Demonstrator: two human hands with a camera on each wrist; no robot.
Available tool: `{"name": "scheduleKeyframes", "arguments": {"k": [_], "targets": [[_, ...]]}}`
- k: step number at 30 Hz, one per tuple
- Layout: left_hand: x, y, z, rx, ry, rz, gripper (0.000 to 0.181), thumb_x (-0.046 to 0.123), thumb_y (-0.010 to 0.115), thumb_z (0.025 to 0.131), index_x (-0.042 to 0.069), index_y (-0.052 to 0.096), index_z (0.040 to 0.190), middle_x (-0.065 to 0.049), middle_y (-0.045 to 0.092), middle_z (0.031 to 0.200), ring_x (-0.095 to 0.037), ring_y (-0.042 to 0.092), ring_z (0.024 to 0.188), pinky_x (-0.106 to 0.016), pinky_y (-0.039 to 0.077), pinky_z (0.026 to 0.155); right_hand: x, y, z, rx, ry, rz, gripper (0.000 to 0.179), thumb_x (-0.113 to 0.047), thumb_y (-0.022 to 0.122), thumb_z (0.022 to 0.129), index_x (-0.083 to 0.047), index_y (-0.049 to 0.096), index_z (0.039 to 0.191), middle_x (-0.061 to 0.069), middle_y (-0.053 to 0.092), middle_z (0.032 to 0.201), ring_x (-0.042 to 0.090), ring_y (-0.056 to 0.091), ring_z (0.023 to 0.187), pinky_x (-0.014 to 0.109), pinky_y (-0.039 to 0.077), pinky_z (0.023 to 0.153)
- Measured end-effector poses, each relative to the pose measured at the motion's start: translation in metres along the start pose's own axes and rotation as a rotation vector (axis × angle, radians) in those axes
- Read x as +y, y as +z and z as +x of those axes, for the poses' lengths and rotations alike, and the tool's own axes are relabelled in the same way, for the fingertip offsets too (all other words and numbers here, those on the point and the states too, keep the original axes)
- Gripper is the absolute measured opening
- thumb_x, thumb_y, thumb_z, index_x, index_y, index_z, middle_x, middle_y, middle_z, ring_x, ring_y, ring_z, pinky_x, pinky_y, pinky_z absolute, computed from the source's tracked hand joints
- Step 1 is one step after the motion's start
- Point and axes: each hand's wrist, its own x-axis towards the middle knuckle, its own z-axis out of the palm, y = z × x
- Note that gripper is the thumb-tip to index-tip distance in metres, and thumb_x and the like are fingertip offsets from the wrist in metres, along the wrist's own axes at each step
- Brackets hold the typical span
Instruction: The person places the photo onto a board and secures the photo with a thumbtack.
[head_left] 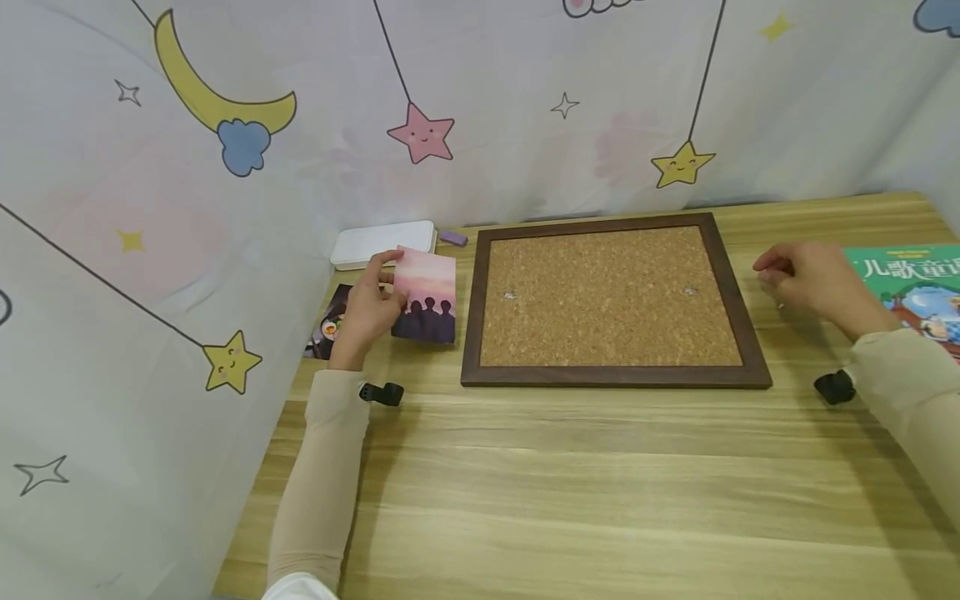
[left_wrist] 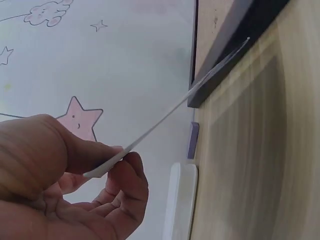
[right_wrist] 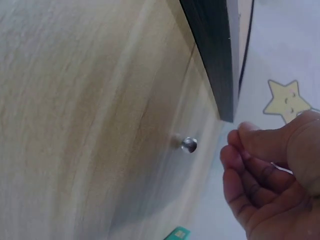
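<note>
My left hand (head_left: 369,307) pinches the edge of a photo card (head_left: 426,304) between thumb and fingers. Dark silhouettes of people stand against a pink sky on the card. In the left wrist view the card (left_wrist: 165,115) appears edge-on, tilted and raised over the table. To the right of the corkboard (head_left: 611,300), my right hand (head_left: 813,279) hovers with fingers curled and thumb against the index finger. No thing shows between those fingertips. Beside them in the right wrist view, a small shiny round metal piece (right_wrist: 189,145) sits on the table.
Two small shiny pieces lie on the cork. A food picture (head_left: 330,323) is beneath the left wrist. Behind are a white case (head_left: 382,237) and a purple block (head_left: 453,238). A green book (head_left: 915,279) lies at the right, and a printed curtain (head_left: 525,108) hangs behind the table.
</note>
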Motion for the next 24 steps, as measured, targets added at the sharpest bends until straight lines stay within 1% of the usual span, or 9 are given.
{"name": "scheduleKeyframes", "arguments": {"k": [4, 9, 14, 18, 22, 24], "targets": [[0.009, 0.005, 0.000, 0.028, 0.027, -0.100, 0.069, -0.003, 0.059, 0.102, 0.025, 0.043, 0.162, -0.022, 0.060, 0.132, -0.015, 0.063, 0.074, -0.023, 0.048, 0.065, -0.002, 0.000, 0.001, 0.017, -0.009, -0.005, 0.018, -0.007, 0.064, 0.104, 0.005, 0.075, 0.111, 0.024, 0.077, 0.097, 0.022, 0.065, 0.078, 0.035, 0.048, 0.068], [0.020, 0.016, 0.002, 0.044, 0.067, -0.179, 0.071, -0.006, 0.058, 0.101, 0.026, 0.043, 0.162, -0.025, 0.057, 0.133, -0.023, 0.063, 0.076, -0.023, 0.050, 0.067, -0.005, 0.003, 0.003, 0.029, -0.032, -0.032, 0.016, -0.007, 0.064, 0.104, 0.003, 0.076, 0.108, 0.021, 0.077, 0.094, 0.022, 0.064, 0.076, 0.040, 0.048, 0.069], [0.031, 0.028, 0.006, 0.057, 0.065, -0.248, 0.070, -0.007, 0.058, 0.100, 0.026, 0.046, 0.160, -0.023, 0.057, 0.134, -0.023, 0.063, 0.079, -0.023, 0.050, 0.067, -0.009, 0.004, 0.006, 0.026, -0.045, -0.047, 0.016, -0.008, 0.063, 0.105, 0.002, 0.076, 0.108, 0.020, 0.078, 0.093, 0.023, 0.065, 0.076, 0.042, 0.049, 0.070], [0.040, 0.038, 0.010, 0.041, 0.063, -0.294, 0.070, -0.008, 0.061, 0.099, 0.024, 0.047, 0.159, -0.022, 0.057, 0.135, -0.025, 0.062, 0.082, -0.023, 0.051, 0.068, -0.012, 0.001, 0.007, 0.024, -0.030, -0.032, 0.019, -0.009, 0.062, 0.106, 0.003, 0.075, 0.110, 0.022, 0.077, 0.096, 0.025, 0.066, 0.077, 0.040, 0.049, 0.069], [0.050, 0.052, 0.016, 0.028, 0.079, -0.334, 0.068, -0.009, 0.063, 0.097, 0.020, 0.049, 0.158, -0.017, 0.056, 0.142, -0.019, 0.061, 0.093, -0.021, 0.051, 0.070, -0.013, -0.001, 0.007, 0.044, -0.028, -0.017, 0.019, -0.009, 0.062, 0.106, 0.003, 0.075, 0.110, 0.023, 0.077, 0.097, 0.025, 0.066, 0.077, 0.039, 0.048, 0.068], [0.055, 0.059, 0.019, 0.024, 0.094, -0.353, 0.067, -0.009, 0.064, 0.096, 0.017, 0.050, 0.157, -0.017, 0.058, 0.138, -0.019, 0.060, 0.092, -0.021, 0.051, 0.070, -0.013, -0.002, 0.008, 0.061, -0.040, -0.018, 0.017, -0.009, 0.062, 0.105, 0.002, 0.076, 0.109, 0.023, 0.077, 0.096, 0.024, 0.065, 0.076, 0.039, 0.048, 0.068]]}}
